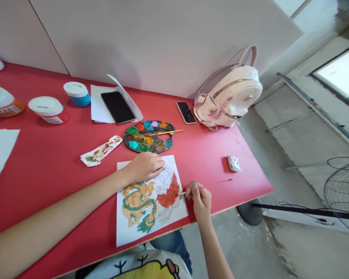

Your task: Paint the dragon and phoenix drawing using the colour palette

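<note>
Colouring the red patch (169, 195), the right hand (202, 199) pinches a brush (182, 193); the left hand (145, 166) lies flat, empty, far on the paper (122, 234); steady strokes seem needed.

From my head, the one camera looked forward and down past my shirt (151, 267), close over my left hand (147, 166) and right hand (200, 198) at the sheet (152, 203), yet wide enough to take in the table (61, 162), the pale board (163, 46) behind it and the floor (229, 244) off to the right.
</note>
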### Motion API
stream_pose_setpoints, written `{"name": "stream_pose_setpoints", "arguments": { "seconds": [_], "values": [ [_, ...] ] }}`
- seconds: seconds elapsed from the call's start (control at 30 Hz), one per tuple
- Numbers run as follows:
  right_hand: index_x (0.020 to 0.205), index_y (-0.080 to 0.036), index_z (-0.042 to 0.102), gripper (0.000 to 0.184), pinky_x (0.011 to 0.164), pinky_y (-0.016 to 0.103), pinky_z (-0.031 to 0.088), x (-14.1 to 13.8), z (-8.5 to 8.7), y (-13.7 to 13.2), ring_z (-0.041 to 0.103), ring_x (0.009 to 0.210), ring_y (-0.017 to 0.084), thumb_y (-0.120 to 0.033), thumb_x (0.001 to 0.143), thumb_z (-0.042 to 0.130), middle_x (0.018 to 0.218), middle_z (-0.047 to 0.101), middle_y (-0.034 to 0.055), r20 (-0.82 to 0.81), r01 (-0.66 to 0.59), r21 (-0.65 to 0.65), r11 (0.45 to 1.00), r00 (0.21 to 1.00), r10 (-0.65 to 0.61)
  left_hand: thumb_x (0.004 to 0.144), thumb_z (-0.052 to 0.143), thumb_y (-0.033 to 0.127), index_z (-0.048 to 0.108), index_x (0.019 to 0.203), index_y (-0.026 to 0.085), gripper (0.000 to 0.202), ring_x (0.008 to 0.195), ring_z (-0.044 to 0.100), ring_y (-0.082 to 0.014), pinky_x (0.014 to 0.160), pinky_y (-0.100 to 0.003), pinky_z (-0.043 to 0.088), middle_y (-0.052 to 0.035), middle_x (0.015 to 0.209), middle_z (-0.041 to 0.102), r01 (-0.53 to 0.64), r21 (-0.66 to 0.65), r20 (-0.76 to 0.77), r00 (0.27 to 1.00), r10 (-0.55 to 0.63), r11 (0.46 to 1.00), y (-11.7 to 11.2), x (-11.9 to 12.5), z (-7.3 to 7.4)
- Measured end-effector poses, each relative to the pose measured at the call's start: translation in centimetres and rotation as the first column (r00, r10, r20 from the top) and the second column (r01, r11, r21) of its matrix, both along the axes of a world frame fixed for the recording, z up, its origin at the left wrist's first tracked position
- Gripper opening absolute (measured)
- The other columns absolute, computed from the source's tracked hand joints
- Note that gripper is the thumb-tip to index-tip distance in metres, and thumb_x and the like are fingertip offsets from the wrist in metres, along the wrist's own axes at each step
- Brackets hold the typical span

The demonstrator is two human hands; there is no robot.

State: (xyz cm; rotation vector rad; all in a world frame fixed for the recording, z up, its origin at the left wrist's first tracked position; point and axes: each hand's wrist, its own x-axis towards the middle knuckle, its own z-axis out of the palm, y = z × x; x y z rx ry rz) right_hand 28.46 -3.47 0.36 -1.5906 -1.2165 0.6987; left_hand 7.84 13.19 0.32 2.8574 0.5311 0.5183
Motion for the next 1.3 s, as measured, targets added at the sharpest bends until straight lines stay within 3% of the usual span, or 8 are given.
{"name": "stream_pose_setpoints", "arguments": {
  "seconds": [0.23,0.37,0.5,0.67,0.83,0.97,1.13,1.3],
  "values": [
    [0.057,-0.020,0.056,0.061,0.047,0.026,0.029,0.03,-0.39,-0.22,0.039,0.044,0.011,-0.058,0.104,0.048,0.049,0.043,-0.0031,-0.014,-0.052,-0.028,0.998,0.999,0.052,0.103,0.046,0.029,0.058,0.077,0.021,0.030,0.070,0.055,-0.0158,0.066,-0.032,0.033,-0.0005,0.073,0.066,0.001,0.004,0.008,1.000,-0.001,1.000,0.00,0.05,-0.05],
    [0.059,-0.020,0.054,0.059,0.047,0.026,0.029,0.02,-0.34,-0.24,0.037,0.045,0.011,-0.056,0.105,0.046,0.050,0.041,-0.0038,0.015,0.079,0.014,0.997,0.997,-0.079,0.103,0.046,0.029,0.059,0.077,0.020,0.030,0.070,0.055,-0.0158,0.066,-0.032,0.033,-0.0006,0.072,0.065,0.004,0.010,0.022,1.000,-0.004,1.000,0.01,0.00,-0.12],
    [0.057,-0.020,0.054,0.061,0.048,0.026,0.031,-0.03,-0.03,-0.16,0.041,0.046,0.011,-0.057,0.105,0.045,0.052,0.045,-0.0024,-0.001,-0.108,0.012,0.994,0.994,0.108,0.103,0.046,0.029,0.059,0.077,0.020,0.029,0.070,0.056,-0.0159,0.066,-0.032,0.033,-0.0003,0.072,0.065,0.003,0.005,0.017,1.000,-0.003,1.000,0.03,-0.01,-0.12],
    [0.060,-0.020,0.054,0.058,0.049,0.026,0.030,0.05,-0.03,-0.07,0.040,0.047,0.011,-0.053,0.106,0.045,0.054,0.044,-0.0030,-0.008,0.021,0.056,0.998,1.000,-0.021,0.103,0.046,0.029,0.059,0.076,0.020,0.030,0.070,0.056,-0.0160,0.066,-0.032,0.034,-0.0004,0.072,0.065,-0.001,0.025,0.008,1.000,0.001,1.000,-0.01,0.07,-0.16],
    [0.059,-0.020,0.056,0.057,0.049,0.027,0.031,0.07,-0.18,-0.33,0.042,0.047,0.011,-0.049,0.107,0.047,0.054,0.045,-0.0024,-0.040,-0.146,0.041,0.988,0.988,0.148,0.102,0.047,0.029,0.058,0.077,0.021,0.029,0.070,0.056,-0.0158,0.066,-0.032,0.034,-0.0001,0.073,0.065,-0.002,0.021,0.009,1.000,0.002,1.000,-0.01,0.06,-0.17],
    [0.060,-0.020,0.055,0.055,0.052,0.027,0.032,0.00,0.02,-0.23,0.044,0.051,0.012,-0.046,0.108,0.046,0.057,0.047,-0.0018,-0.007,-0.032,0.102,0.994,0.999,0.033,0.103,0.046,0.030,0.058,0.076,0.021,0.030,0.070,0.056,-0.0158,0.065,-0.033,0.034,0.0002,0.072,0.065,-0.002,0.036,0.011,1.000,0.002,0.999,0.03,0.03,-0.25],
    [0.060,-0.020,0.056,0.055,0.054,0.027,0.036,0.03,0.06,-0.10,0.048,0.052,0.013,-0.045,0.108,0.046,0.057,0.050,-0.0011,-0.047,-0.232,0.120,0.965,0.970,0.239,0.103,0.046,0.030,0.058,0.077,0.021,0.030,0.070,0.056,-0.0157,0.065,-0.033,0.034,0.0002,0.072,0.065,-0.001,0.029,0.018,1.000,0.001,1.000,0.01,0.01,-0.33],
    [0.063,-0.020,0.057,0.052,0.054,0.028,0.035,0.08,-0.04,-0.09,0.047,0.053,0.012,-0.043,0.108,0.047,0.060,0.052,-0.0009,-0.029,-0.053,0.114,0.992,0.998,0.057,0.102,0.046,0.029,0.058,0.076,0.021,0.030,0.069,0.055,-0.0156,0.065,-0.033,0.033,0.0002,0.071,0.064,0.003,0.031,0.019,1.000,-0.003,1.000,0.04,0.02,-0.36]
  ]
}}
